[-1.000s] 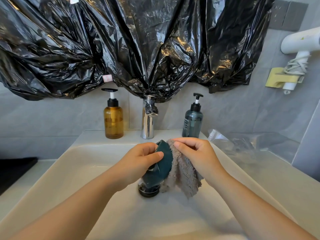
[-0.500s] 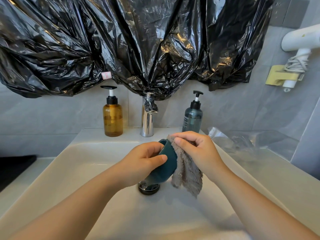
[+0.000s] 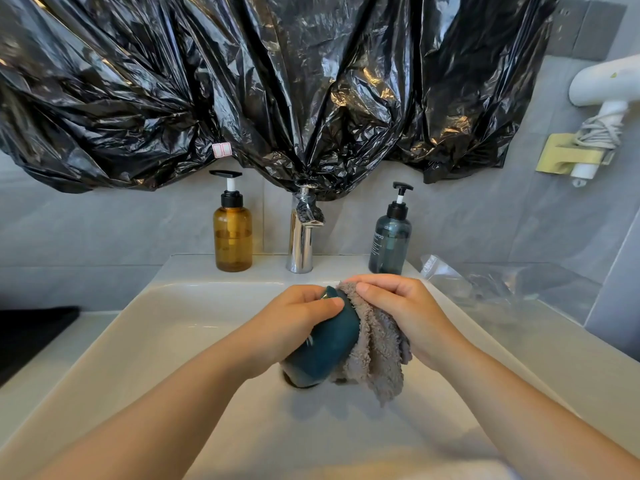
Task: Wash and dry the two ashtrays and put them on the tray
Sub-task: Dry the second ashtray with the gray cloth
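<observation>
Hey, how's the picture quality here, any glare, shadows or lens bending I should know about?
Head view: bright glare patches on the crinkled black plastic sheet and the chrome tap; a soft shadow falls on the white sink basin below the dark teal ashtray and grey fluffy cloth; wide-angle bending curves the basin's edges; the centre looks sharp, the forearms near the bottom softer.

Ashtray (image 3: 329,344): dark teal, plain, glossy. Cloth (image 3: 375,358): grey-brown, fluffy, no pattern. Basin (image 3: 194,317): off-white. Left pump bottle (image 3: 232,233): amber, with black pump and white stem. Right pump bottle (image 3: 390,242): smoky blue-grey, black pump, pale lettering. Tap (image 3: 302,233): chrome. Plastic sheeting (image 3: 277,81): shiny black, with a small pink-and-white label (image 3: 221,149). Wall tiles (image 3: 485,216): grey. Hairdryer (image 3: 606,84): white, on a yellow holder (image 3: 568,157).
</observation>
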